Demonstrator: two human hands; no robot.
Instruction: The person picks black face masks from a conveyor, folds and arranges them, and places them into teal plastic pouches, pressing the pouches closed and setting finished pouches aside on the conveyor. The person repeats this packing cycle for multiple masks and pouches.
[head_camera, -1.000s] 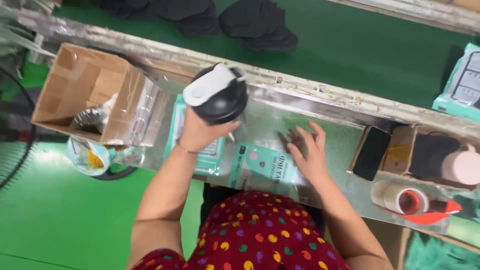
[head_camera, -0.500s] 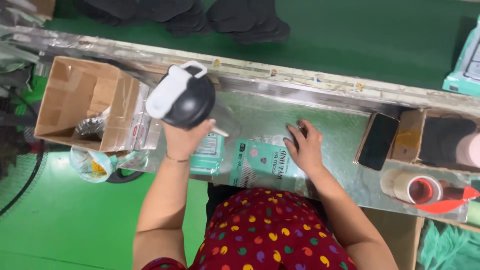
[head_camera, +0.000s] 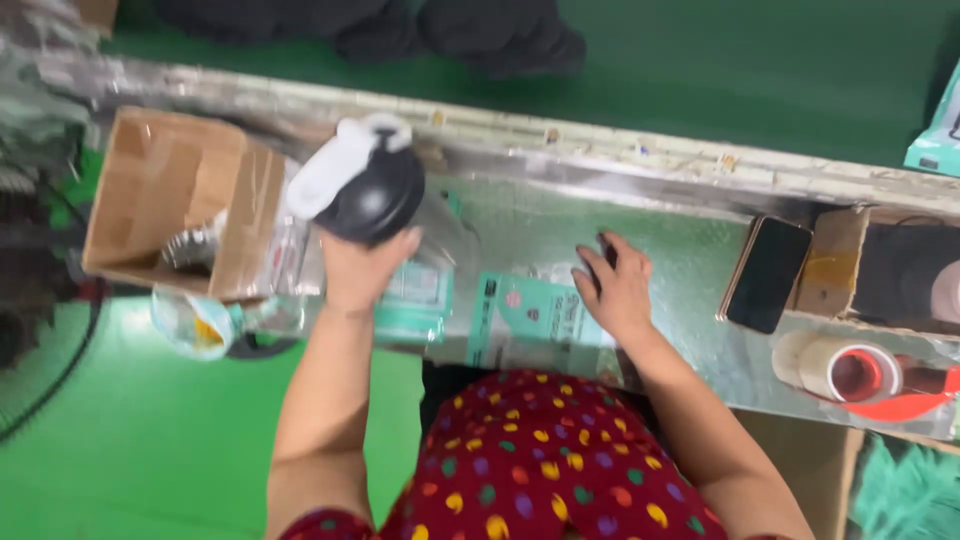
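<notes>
1. The left hand (head_camera: 362, 268) grips a round black device (head_camera: 370, 195) with a white handle from below, fingers wrapped around it, holding it raised above the metal counter (head_camera: 690, 260).
2. The device hangs just beside an open cardboard box (head_camera: 170, 200).
3. The right hand (head_camera: 615, 285) lies flat, fingers spread, on the counter, touching a teal package (head_camera: 535, 315).
4. A dark phone (head_camera: 766, 273) and a tape roll (head_camera: 840, 368) lie farther right.

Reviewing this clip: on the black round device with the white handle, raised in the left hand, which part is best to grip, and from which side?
Probably the rounded black body, from below, as the left hand holds the black round device now: fingers cup its underside. The white handle on its upper left is a narrower alternative.
</notes>
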